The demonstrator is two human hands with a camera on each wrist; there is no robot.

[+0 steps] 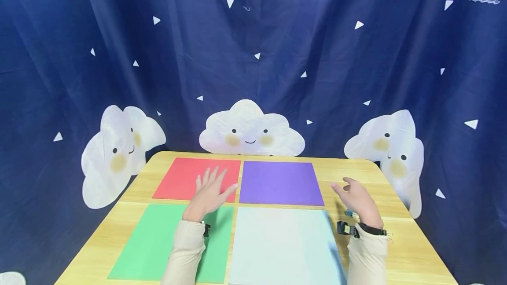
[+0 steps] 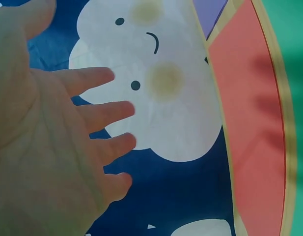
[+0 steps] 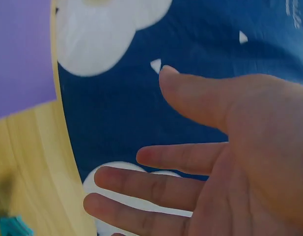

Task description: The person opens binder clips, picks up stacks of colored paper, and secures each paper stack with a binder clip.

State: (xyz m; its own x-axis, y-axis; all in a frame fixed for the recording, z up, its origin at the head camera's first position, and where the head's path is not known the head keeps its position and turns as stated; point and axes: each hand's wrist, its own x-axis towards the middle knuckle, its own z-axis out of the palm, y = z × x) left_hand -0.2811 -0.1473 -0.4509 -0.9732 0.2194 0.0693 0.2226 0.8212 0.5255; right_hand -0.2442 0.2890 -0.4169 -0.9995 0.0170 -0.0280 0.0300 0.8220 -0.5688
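Fingers spread, my left hand [image 1: 208,193] hovers above the sheets on the left, between the red sheet [image 1: 170,184] and the green sheet [image 1: 158,245]. Its palm faces the camera in the left wrist view, with nothing in it. Over the right side of the table, my right hand [image 1: 358,198] is held with loosely bent fingers and a raised thumb. No object touches it in the right wrist view. Below it on the table lies a small teal item [image 1: 350,213], mostly hidden by the hand; its teal end [image 3: 13,226] shows at the corner of the right wrist view.
A purple sheet [image 1: 280,183] and a pale white-blue sheet [image 1: 283,245] lie beside the red and green ones on the wooden table [image 1: 412,245]. A dark blue curtain [image 1: 253,74] with smiling clouds hangs behind the table's far edge.
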